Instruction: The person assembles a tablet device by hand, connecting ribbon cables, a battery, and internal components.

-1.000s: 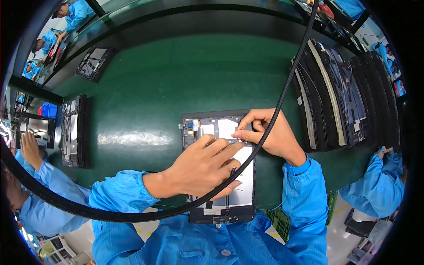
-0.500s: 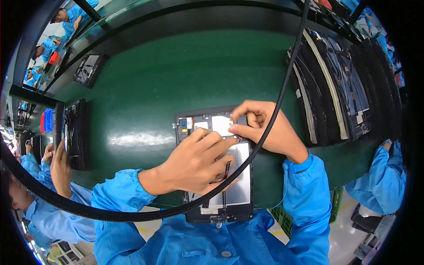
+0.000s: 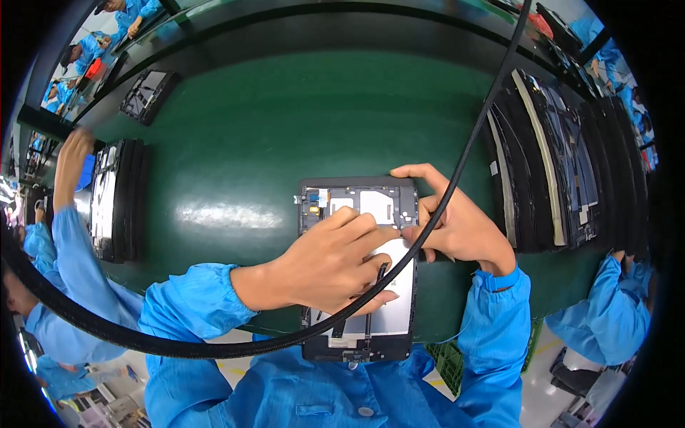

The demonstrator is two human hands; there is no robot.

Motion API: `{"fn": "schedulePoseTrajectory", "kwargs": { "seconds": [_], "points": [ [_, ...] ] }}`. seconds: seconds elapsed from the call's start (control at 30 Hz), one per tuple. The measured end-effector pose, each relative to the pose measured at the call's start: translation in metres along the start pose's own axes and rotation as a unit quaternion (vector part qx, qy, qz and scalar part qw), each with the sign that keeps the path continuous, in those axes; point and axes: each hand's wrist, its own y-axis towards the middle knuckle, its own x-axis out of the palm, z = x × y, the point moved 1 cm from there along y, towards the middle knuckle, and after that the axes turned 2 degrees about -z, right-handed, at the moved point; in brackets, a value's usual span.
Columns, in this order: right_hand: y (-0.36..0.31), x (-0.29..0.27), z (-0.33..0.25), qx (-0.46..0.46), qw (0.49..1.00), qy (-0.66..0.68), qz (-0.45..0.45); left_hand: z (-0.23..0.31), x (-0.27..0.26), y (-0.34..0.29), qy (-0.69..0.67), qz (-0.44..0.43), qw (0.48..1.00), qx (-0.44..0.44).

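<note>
An opened tablet lies in front of me, its inside facing up. It has a black frame, a silver plate and dark strips near its lower end. Over its middle is my left hand, fingers curled and pressed together, the index finger reaching toward my right thumb. A slim dark piece shows between the left fingers; I cannot tell whether it is held. My right hand grips the tablet's right edge, its thumb on the inside face and its index finger stretched along the far corner. What lies between the fingertips is hidden.
A black cable hangs across the view in front of my hands. Stacked tablet parts stand at right, and another stack at left. One opened tablet lies far left on the green table. Co-workers sit on both sides.
My right hand has shifted from the tablet's upper right area down to its right edge, its index finger now stretched out. The left fingertips have moved with it. A co-worker's hand at left has risen.
</note>
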Motion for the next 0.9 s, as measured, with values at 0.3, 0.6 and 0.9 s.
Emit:
{"fn": "schedulePoseTrajectory", "kwargs": {
  "seconds": [0.3,0.6,0.9],
  "points": [
    [-0.001,0.001,-0.011,0.021,0.999,-0.020,0.017,-0.029,-0.012,-0.023,-0.087,0.050,0.992,-0.078],
    [0.004,0.058,-0.027,-0.359,0.880,-0.304,0.064,-0.028,-0.027,-0.091,-0.039,0.136,0.987,0.073],
    [0.016,0.096,-0.014,-0.331,0.854,-0.402,0.000,-0.019,-0.023,-0.103,-0.030,0.100,0.974,0.202]
  ]
}}
